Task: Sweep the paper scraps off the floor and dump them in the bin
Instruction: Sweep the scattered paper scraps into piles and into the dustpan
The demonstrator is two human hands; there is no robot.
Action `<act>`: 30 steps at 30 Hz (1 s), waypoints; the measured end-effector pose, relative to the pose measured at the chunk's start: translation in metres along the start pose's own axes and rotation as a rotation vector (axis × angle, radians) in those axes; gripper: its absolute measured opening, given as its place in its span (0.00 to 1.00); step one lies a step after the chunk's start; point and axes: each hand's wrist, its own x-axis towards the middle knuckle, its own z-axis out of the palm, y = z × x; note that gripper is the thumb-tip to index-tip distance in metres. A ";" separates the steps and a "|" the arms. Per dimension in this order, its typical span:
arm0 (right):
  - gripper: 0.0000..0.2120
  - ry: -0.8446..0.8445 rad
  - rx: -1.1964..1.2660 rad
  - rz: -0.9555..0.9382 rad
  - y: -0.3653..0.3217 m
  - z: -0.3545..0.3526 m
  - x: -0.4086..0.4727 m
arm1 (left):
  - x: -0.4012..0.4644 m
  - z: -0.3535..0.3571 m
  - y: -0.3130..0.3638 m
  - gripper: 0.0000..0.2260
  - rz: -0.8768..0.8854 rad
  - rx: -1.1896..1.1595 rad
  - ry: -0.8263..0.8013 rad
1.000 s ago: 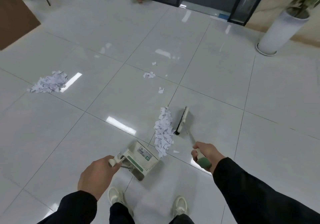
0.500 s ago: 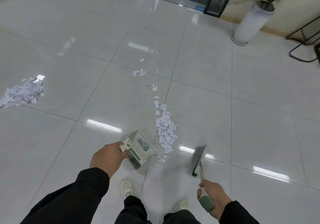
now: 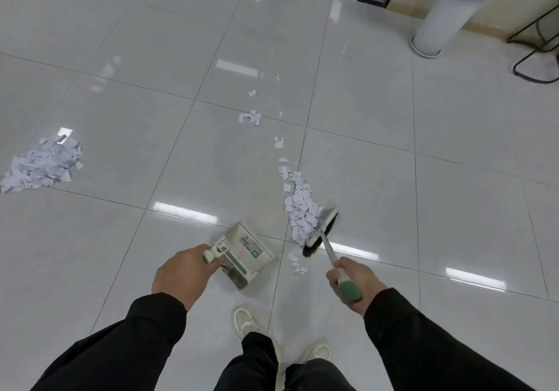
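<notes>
We stood on a glossy tiled floor [image 3: 363,154] with wide bare tile ahead of both hands and to either side of them. Far beyond the right hand [image 3: 355,281] a white planter [image 3: 444,15] stood against the wall, with a dark metal frame [image 3: 538,42] just past it.

Our right fingers [image 3: 332,277] were clenched around the green-ended handle of the brush [image 3: 322,232]. Its head lay ahead of those fingers, touching the near end of a long strip of paper scraps [image 3: 302,209] that ran away from us along a tile seam. A few loose bits lay between the brush head and our fingers.

Our left hand [image 3: 183,274] grasped the handle of the dustpan [image 3: 245,251], which sat just beyond those fingers, its mouth near the strip but apart from it. A second pile of scraps [image 3: 42,163] lay well away, past the left fingers' outer side. Our shoes [image 3: 248,321] showed below the hands.
</notes>
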 end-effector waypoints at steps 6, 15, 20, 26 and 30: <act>0.12 0.068 0.060 -0.009 0.003 -0.043 -0.023 | 0.016 -0.002 -0.008 0.12 -0.013 0.009 -0.024; 0.06 0.070 0.075 0.082 0.053 -0.014 -0.061 | 0.032 -0.012 -0.005 0.11 -0.049 -0.044 -0.012; 0.10 -0.048 0.067 0.134 0.076 0.042 -0.037 | 0.024 -0.020 -0.013 0.12 -0.062 -0.060 0.005; 0.06 -0.087 0.151 0.095 0.051 0.118 -0.007 | 0.007 -0.027 -0.030 0.14 -0.095 -0.072 0.018; 0.08 -0.153 0.166 0.051 0.012 0.151 0.011 | 0.001 -0.036 -0.038 0.10 -0.111 -0.059 0.018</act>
